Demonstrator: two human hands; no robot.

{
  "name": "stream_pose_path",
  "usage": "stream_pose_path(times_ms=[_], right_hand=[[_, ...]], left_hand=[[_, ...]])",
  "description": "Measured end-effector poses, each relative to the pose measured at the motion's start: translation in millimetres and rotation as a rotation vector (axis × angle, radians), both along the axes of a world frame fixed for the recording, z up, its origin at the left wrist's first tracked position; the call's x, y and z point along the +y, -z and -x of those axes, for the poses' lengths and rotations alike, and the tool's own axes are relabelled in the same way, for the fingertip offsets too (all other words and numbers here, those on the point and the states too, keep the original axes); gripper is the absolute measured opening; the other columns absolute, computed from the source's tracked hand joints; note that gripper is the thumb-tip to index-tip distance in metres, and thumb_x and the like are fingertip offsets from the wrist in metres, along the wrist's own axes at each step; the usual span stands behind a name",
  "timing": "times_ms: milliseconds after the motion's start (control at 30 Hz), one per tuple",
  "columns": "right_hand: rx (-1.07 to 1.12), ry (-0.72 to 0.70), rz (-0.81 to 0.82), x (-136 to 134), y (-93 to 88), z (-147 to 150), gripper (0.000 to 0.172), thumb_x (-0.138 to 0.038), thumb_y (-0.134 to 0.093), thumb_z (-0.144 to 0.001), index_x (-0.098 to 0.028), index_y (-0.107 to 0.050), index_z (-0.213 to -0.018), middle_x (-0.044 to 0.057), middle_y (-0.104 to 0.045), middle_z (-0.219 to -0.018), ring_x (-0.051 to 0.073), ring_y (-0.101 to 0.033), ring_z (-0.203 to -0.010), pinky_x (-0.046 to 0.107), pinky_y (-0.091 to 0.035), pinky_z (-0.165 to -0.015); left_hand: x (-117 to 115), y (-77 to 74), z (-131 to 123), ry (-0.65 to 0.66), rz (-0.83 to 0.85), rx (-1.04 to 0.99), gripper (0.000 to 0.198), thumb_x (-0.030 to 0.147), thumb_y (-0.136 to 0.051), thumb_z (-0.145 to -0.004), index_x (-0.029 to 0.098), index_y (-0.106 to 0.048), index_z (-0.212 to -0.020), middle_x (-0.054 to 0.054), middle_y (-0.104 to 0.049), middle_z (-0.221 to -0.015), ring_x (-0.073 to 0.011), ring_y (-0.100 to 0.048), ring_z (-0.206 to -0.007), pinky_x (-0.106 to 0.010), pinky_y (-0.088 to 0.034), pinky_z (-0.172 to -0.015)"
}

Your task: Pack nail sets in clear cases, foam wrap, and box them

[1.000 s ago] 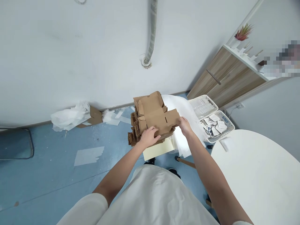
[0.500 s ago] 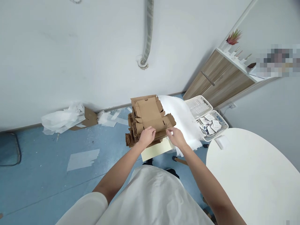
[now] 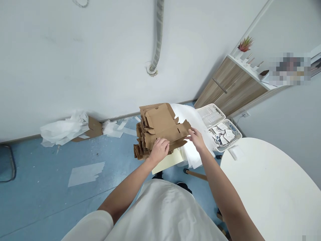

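A flattened cardboard box (image 3: 162, 117) lies on top of a stack of brown box blanks (image 3: 138, 151) in front of me. My left hand (image 3: 159, 150) is closed on its front edge, with the fingers curled over the cardboard. At the right end of the front strip, my right hand (image 3: 196, 138) pinches the edge near the corner flap; its fingertips are partly hidden. The front strip is tilted up a little off the layers below. A pale yellow sheet (image 3: 168, 162) sticks out under the stack, and white foam sheets (image 3: 187, 112) lie just right of it.
Two white baskets stand to the right, one with clear plastic pieces (image 3: 212, 115), one with small white packets (image 3: 222, 134). A round white table (image 3: 271, 177) is at the right. Foam scraps (image 3: 66, 129) and a cardboard piece (image 3: 94, 128) lie along the wall.
My right hand has moved right and slightly up along the front edge of the flattened box. The front strip has lifted at its right end. My left hand has shifted slightly right.
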State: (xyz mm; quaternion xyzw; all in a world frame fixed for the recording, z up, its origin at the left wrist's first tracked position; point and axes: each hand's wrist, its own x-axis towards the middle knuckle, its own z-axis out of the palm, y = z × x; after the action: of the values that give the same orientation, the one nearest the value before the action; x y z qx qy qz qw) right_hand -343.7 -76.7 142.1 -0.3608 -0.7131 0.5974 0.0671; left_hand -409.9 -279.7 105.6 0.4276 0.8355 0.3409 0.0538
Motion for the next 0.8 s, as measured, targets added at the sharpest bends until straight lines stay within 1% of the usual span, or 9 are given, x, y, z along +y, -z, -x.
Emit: stream_pose_path(times_ms=[100,167,233,367,467,533,600,700,800], right_hand=[[0.033,-0.057,-0.113,-1,-1.6,6,0.043,-0.038,-0.048,-0.073,-0.021,-0.051,-0.112,0.005,-0.064,-0.090,0.018,-0.062,-0.065,0.032,-0.047,-0.063],[0.112,-0.041,-0.220,-4,-1.6,6,0.041,-0.037,-0.046,-0.075,-0.021,-0.052,-0.112,0.005,-0.064,-0.092,0.019,-0.061,-0.072,0.032,-0.047,-0.065],[0.195,-0.005,-0.265,-7,-2.5,5,0.042,-0.037,-0.044,-0.076,-0.020,-0.052,-0.113,0.006,-0.063,-0.095,0.019,-0.059,-0.075,0.032,-0.047,-0.066],[0.289,0.025,-0.163,-5,-6.0,6,0.041,-0.037,-0.042,-0.077,-0.017,-0.054,-0.111,0.005,-0.064,-0.087,0.016,-0.057,-0.069,0.031,-0.046,-0.063],[0.385,0.097,-0.106,2,-6.4,6,0.034,-0.034,-0.046,-0.076,-0.017,-0.058,-0.103,0.004,-0.064,-0.091,0.016,-0.057,-0.078,0.031,-0.045,-0.069],[0.440,0.183,-0.041,9,-4.8,1,0.031,-0.034,-0.049,-0.075,-0.018,-0.058,-0.100,0.004,-0.063,-0.096,0.017,-0.057,-0.084,0.031,-0.045,-0.073],[0.467,0.275,0.036,16,-2.9,-9,0.030,-0.034,-0.051,-0.073,-0.019,-0.058,-0.099,0.004,-0.063,-0.098,0.018,-0.058,-0.086,0.033,-0.045,-0.075],[0.494,0.385,0.117,27,-2.2,-36,0.031,-0.033,-0.055,-0.072,-0.020,-0.057,-0.100,0.005,-0.062,-0.102,0.018,-0.058,-0.091,0.034,-0.046,-0.078],[0.525,0.482,0.171,38,-5.5,-72,0.033,-0.032,-0.056,-0.071,-0.021,-0.056,-0.103,0.004,-0.061,-0.105,0.018,-0.058,-0.093,0.034,-0.046,-0.079]], left_hand=[[2,0.2,-7,0.040,-0.009,-0.027,0.026,0.025,-0.034,-0.085,0.020,-0.058,-0.093,-0.007,-0.058,-0.093,-0.0181,-0.051,-0.091,-0.038,-0.032,-0.095],[3,-1.2,-8,0.006,-0.019,-0.046,0.027,0.033,-0.040,-0.082,0.019,-0.055,-0.100,-0.007,-0.056,-0.098,-0.0202,-0.049,-0.096,-0.038,-0.033,-0.093],[3,-3.0,-6,-0.070,-0.037,-0.043,0.039,0.042,-0.046,-0.078,0.018,-0.050,-0.109,-0.009,-0.051,-0.108,-0.0239,-0.045,-0.104,-0.041,-0.032,-0.093],[3,-5.7,6,-0.261,-0.090,-0.034,0.058,0.047,-0.049,-0.075,0.016,-0.037,-0.122,-0.014,-0.037,-0.124,-0.0288,-0.033,-0.117,-0.046,-0.026,-0.096],[3,-6.3,17,-0.433,-0.178,-0.100,0.063,0.045,-0.049,-0.076,0.015,-0.028,-0.128,-0.015,-0.026,-0.131,-0.0281,-0.023,-0.124,-0.046,-0.021,-0.100],[3,-5.7,24,-0.514,-0.252,-0.204,0.067,0.044,-0.049,-0.076,0.016,-0.021,-0.130,-0.015,-0.021,-0.134,-0.0264,-0.020,-0.126,-0.044,-0.021,-0.101],[5,-3.9,30,-0.535,-0.308,-0.362,0.071,0.045,-0.051,-0.076,0.019,-0.015,-0.132,-0.014,-0.018,-0.136,-0.0247,-0.024,-0.125,-0.041,-0.025,-0.100],[16,1.2,33,-0.513,-0.324,-0.628,0.078,0.048,-0.055,-0.072,0.023,-0.012,-0.133,-0.014,-0.019,-0.137,-0.0232,-0.035,-0.120,-0.038,-0.033,-0.095],[41,7.3,27,-0.467,-0.260,-0.881,0.083,0.050,-0.059,-0.068,0.023,-0.013,-0.133,-0.015,-0.027,-0.135,-0.0236,-0.042,-0.114,-0.037,-0.039,-0.090]])
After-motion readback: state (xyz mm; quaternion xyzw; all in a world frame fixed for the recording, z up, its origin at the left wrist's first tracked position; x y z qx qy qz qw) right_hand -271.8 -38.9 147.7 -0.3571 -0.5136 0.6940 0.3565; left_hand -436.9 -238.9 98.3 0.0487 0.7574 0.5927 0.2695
